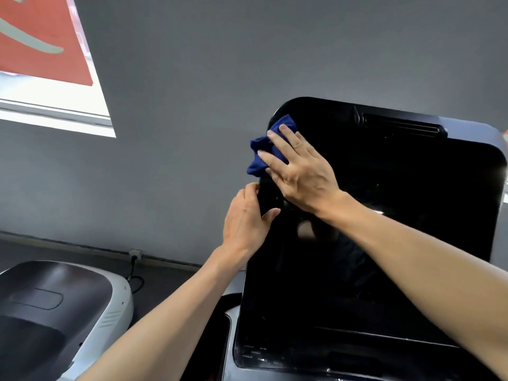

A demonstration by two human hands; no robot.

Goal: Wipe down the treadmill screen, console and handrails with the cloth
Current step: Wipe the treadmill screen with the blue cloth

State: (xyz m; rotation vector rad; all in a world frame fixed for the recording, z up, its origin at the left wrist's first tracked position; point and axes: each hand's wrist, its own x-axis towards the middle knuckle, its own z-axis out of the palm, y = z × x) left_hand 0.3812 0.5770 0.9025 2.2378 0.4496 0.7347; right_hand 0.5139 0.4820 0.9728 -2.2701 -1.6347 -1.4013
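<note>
No legible text on the red poster (41, 45) or black screen (384, 215).

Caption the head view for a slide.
Right hand presses cloth on screen corner; left hand grips its edge.

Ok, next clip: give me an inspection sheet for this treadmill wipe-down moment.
Surface: treadmill screen, black, glossy, reflections showing.
Job's things: blue cloth, bunched at the screen's upper left corner.
Clutter: nothing seen.
Grippers: right hand presses the cloth flat-fingered; left hand grips the screen's left edge.
Cables: black cord plugged into wall socket.
Surroundings: grey wall, neighbouring machine, red-and-white poster.
</note>
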